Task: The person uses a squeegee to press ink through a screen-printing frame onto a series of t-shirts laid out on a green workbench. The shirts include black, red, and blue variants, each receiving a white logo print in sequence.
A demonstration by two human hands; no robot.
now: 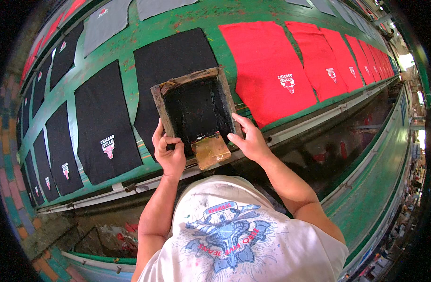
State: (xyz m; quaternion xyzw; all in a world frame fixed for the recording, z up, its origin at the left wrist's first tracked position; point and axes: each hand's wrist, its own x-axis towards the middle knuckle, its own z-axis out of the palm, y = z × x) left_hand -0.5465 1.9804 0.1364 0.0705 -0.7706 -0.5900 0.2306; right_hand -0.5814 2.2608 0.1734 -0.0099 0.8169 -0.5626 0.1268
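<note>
A wooden screen-printing frame [228, 96] with a dark, ink-stained inside sits over the near part of a black fabric piece [178, 51]. My left hand [171, 152] grips the frame's near left corner, its fingers along the outer side and thumb and forefinger curled together. On the opposite side, my right hand [250, 141] clasps the right rail between thumb and fingers. A yellowish-brown, ink-smeared flat squeegee or card [211, 151] leans at the frame's near edge, between my hands. What lies beneath the frame is hidden.
Left of the frame lie black fabric pieces [102, 108] with small printed bull-head emblems. Red printed pieces [269, 61] run off to the right along the green table [178, 23]. Grey pieces [107, 23] lie farther back. A metal rail [314, 122] borders the table's near edge.
</note>
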